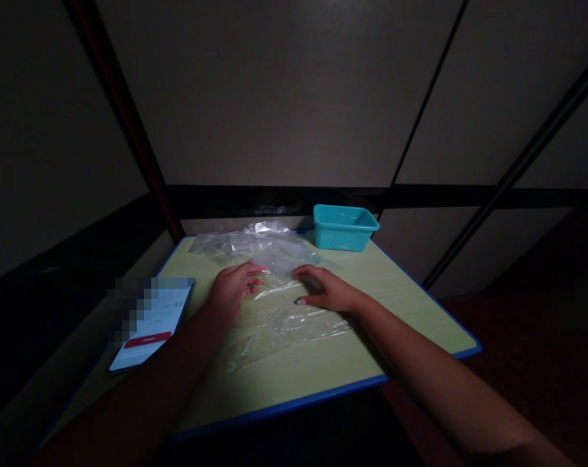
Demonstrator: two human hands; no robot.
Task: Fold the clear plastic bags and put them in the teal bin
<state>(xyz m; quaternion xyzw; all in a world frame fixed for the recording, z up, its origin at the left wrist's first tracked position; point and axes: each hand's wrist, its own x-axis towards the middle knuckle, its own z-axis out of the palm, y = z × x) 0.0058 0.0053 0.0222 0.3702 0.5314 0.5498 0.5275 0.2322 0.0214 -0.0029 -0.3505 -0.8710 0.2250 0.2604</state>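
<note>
A clear plastic bag (279, 321) lies flat on the pale green table (400, 292) in front of me. My left hand (233, 285) rests on the bag's upper left part, its fingers stretched toward the middle. My right hand (325, 288) lies on the bag's upper right part, fingers curled down onto the plastic with the fingertips pointing left. Both hands press on the bag; neither lifts it. Behind them a crumpled heap of more clear plastic bags (255, 245) sits at the back of the table.
A turquoise plastic bin (345, 227) stands at the table's back right. A phone (150, 323) with a lit screen lies at the left edge. The table has a blue rim, with dark floor to the right and wall panels behind.
</note>
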